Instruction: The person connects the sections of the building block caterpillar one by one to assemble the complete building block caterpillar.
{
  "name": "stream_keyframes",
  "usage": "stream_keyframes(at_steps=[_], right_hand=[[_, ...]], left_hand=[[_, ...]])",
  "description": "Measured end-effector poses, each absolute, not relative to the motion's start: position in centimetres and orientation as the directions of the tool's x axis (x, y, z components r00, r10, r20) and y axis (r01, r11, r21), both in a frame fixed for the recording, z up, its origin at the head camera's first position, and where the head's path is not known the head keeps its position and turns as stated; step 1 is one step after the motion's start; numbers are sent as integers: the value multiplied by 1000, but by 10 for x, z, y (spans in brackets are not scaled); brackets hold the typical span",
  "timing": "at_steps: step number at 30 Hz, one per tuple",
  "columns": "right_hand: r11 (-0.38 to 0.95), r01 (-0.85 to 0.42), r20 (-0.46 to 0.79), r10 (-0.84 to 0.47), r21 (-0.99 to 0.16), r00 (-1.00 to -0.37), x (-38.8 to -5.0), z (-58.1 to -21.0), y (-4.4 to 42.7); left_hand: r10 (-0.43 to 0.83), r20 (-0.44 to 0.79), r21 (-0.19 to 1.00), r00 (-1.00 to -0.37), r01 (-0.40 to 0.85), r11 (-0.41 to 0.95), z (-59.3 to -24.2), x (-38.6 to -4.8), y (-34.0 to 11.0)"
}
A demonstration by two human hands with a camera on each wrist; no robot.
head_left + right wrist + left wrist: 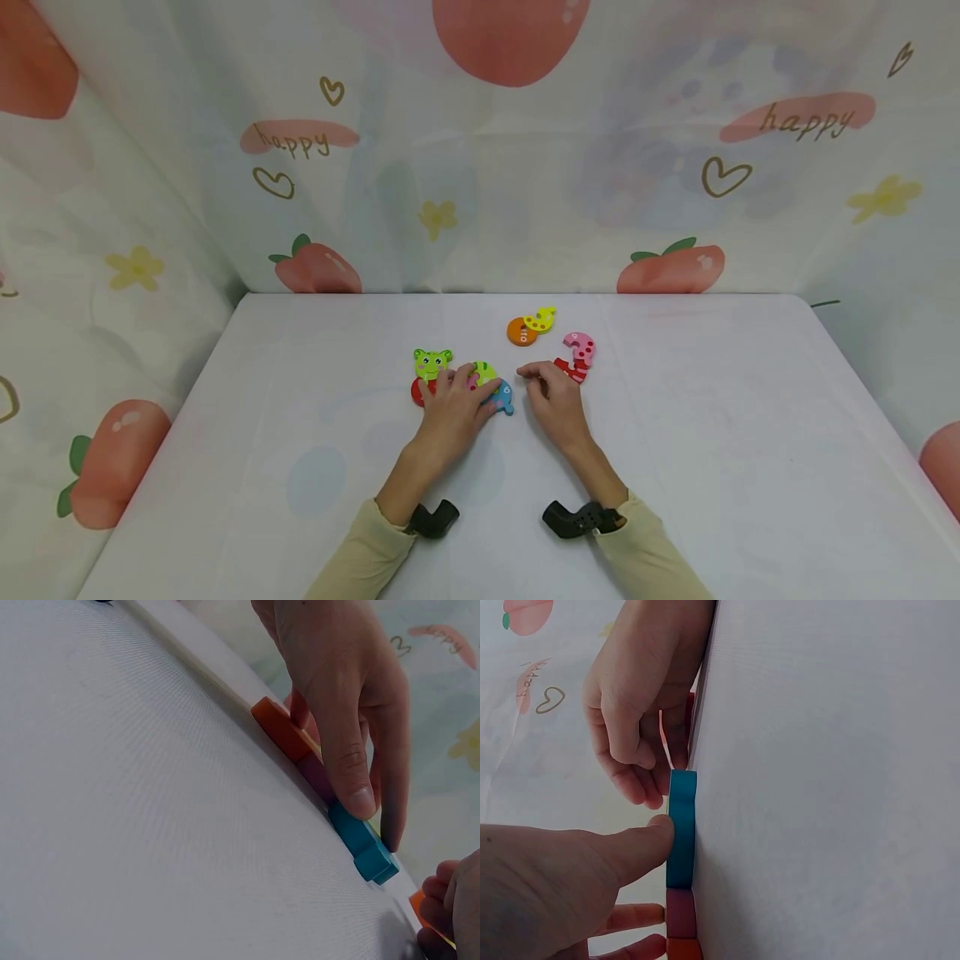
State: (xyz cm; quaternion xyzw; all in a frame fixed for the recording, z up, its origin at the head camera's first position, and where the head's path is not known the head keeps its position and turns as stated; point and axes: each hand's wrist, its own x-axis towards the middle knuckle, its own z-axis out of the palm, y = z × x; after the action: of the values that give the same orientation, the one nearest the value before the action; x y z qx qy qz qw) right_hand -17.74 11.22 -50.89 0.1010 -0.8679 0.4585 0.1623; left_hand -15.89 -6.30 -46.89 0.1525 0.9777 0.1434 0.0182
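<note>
Your left hand (450, 408) lies over a row of brightly painted pieces on the white tabletop (720, 442), its fingers extended and spread rather than wrapped around anything. Its thumb touches the blue piece (505, 398) at the right end of the row. The green face piece (432, 363), with two ears, shows beyond that hand, just above a red piece (417, 393) partly covered by your fingers. A striped light-green piece (484, 371) adjoins the blue one.

Your right hand (557, 408) hovers to the right with its fingers loosely bent; you appear to hold nothing in it. Just beside it sits the red-and-white striped piece (576, 372), with the pink spotted piece (582, 343) adjoining it on the far side. Farther back, an orange round piece (521, 332) touches a yellow spotted piece (540, 320). You wear a black wrist device (573, 520) near each beige sleeve (651, 550); behind the tabletop hangs a fruit-printed curtain (495, 167).
</note>
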Motion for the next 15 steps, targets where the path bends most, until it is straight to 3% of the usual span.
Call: stream_keyframes(at_steps=[15], right_hand=[[561, -257, 324, 21, -787, -946, -178, -506, 112]], left_hand=[[301, 19, 265, -954, 295, 918, -468, -160, -65]])
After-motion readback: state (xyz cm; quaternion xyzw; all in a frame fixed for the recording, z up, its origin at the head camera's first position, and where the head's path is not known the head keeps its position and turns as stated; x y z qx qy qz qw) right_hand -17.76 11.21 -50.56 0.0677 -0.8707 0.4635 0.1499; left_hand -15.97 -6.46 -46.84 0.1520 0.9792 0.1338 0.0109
